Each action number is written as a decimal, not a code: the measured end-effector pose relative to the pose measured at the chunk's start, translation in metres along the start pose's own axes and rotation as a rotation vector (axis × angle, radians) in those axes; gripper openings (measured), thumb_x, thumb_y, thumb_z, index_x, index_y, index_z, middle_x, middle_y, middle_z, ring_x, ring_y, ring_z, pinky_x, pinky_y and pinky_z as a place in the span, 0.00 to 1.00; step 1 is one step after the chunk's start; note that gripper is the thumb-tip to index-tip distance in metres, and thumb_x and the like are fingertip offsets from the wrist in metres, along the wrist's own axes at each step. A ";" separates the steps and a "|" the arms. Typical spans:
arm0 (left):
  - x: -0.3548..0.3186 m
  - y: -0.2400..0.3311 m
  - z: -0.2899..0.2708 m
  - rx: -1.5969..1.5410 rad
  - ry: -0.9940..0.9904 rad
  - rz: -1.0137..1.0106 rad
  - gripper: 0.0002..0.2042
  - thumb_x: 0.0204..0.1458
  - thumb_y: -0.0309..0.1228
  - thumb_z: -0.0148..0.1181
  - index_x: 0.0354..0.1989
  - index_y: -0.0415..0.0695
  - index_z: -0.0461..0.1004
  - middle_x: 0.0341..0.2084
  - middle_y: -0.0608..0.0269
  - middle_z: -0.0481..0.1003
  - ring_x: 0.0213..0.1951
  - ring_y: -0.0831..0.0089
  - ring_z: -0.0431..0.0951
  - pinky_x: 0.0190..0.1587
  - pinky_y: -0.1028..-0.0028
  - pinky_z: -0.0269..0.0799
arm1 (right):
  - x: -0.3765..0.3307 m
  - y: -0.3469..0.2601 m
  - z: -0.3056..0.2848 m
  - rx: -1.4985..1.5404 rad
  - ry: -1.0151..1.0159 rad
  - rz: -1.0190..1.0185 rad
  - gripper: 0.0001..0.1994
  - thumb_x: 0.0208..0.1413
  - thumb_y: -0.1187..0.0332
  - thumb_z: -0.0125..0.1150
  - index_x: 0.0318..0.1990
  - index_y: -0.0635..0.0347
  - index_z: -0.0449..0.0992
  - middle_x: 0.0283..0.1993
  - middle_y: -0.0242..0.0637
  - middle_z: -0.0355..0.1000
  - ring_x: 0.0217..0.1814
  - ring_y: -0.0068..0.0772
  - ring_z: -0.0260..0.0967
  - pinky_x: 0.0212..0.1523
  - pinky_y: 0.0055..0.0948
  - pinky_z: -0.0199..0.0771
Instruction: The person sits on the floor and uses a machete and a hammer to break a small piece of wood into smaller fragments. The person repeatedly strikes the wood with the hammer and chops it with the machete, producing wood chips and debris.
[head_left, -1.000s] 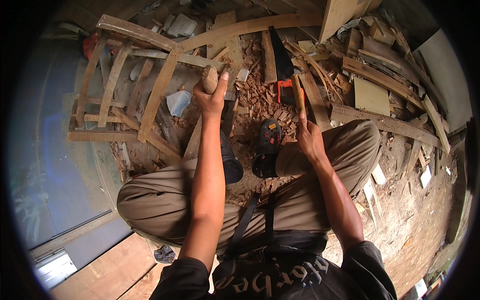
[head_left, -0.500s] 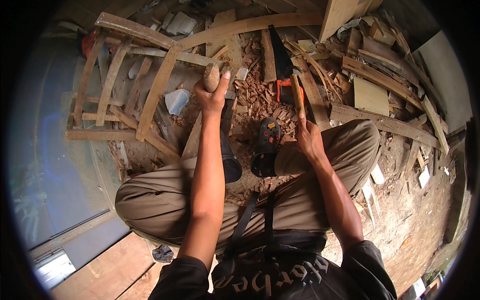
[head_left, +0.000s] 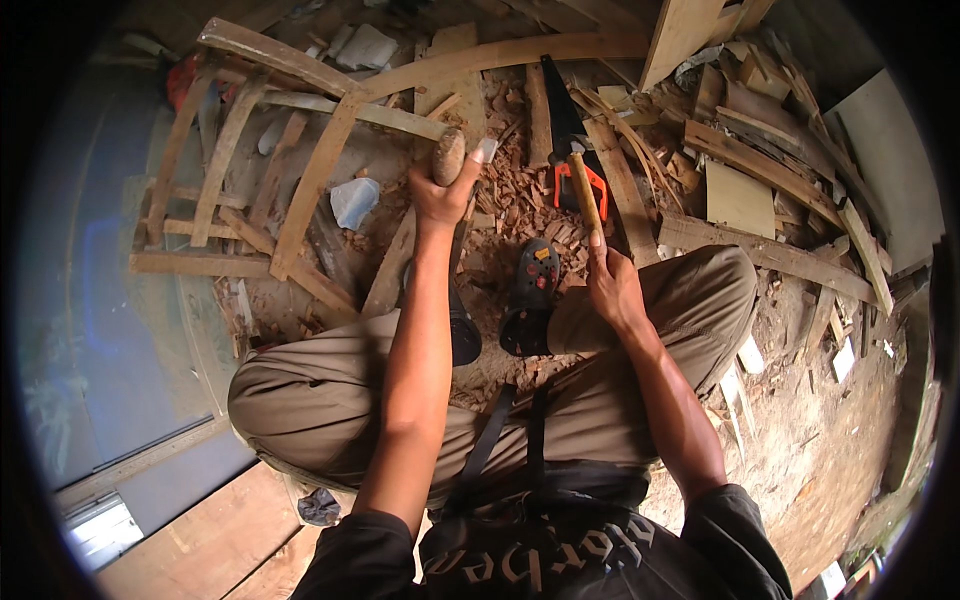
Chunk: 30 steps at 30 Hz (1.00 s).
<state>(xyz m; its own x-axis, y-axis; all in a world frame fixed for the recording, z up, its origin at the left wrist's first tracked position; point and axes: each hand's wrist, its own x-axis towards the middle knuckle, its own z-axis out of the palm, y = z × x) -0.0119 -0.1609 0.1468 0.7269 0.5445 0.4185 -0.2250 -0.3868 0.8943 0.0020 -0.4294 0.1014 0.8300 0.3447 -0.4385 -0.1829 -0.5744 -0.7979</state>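
Note:
My left hand [head_left: 442,195] grips a short rounded piece of wood [head_left: 449,155], held upright over a long wooden plank [head_left: 395,270] that runs toward me between my legs. My right hand [head_left: 612,287] is closed on the wooden handle of a hammer [head_left: 580,185], its metal head raised just right of the wood piece. A handsaw [head_left: 566,135] with an orange and black handle lies on the wood chips behind the hammer. I sit cross-legged in tan trousers, with black sandals [head_left: 530,295] below the hands.
A curved wooden frame of slats [head_left: 270,150] lies at the left. Planks and offcuts [head_left: 760,170] pile up at the right and back. Reddish wood chips [head_left: 510,200] cover the ground ahead. A wooden board [head_left: 200,545] lies at the lower left.
The right hand has tilted the hammer slightly, bringing its head a bit closer to the wood piece. The left hand stays in place.

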 end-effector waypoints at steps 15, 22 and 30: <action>0.002 -0.026 -0.021 0.001 0.036 -0.086 0.12 0.50 0.35 0.70 0.27 0.39 0.76 0.21 0.67 0.75 0.26 0.77 0.72 0.29 0.67 0.67 | 0.006 0.004 0.003 -0.050 -0.026 0.046 0.38 0.68 0.39 0.40 0.32 0.74 0.75 0.30 0.67 0.73 0.41 0.69 0.73 0.44 0.53 0.70; -0.002 -0.017 -0.011 -0.004 0.042 -0.040 0.11 0.51 0.33 0.69 0.23 0.42 0.75 0.17 0.70 0.72 0.20 0.80 0.69 0.23 0.73 0.61 | 0.006 0.011 0.008 -0.053 0.035 -0.044 0.37 0.69 0.37 0.39 0.29 0.69 0.71 0.21 0.43 0.65 0.25 0.37 0.64 0.31 0.40 0.67; -0.007 0.000 -0.018 0.009 -0.076 -0.164 0.09 0.51 0.30 0.68 0.27 0.38 0.77 0.21 0.70 0.76 0.26 0.81 0.72 0.29 0.72 0.68 | -0.059 -0.094 -0.024 0.138 -0.035 -0.314 0.28 0.70 0.48 0.46 0.33 0.69 0.73 0.19 0.46 0.70 0.23 0.40 0.74 0.27 0.40 0.70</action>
<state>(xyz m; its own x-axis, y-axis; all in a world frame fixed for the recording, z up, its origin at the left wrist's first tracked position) -0.0287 -0.1508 0.1467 0.8002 0.5433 0.2539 -0.0940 -0.3046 0.9478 -0.0174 -0.4140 0.2121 0.8387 0.5159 -0.1745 0.0075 -0.3314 -0.9435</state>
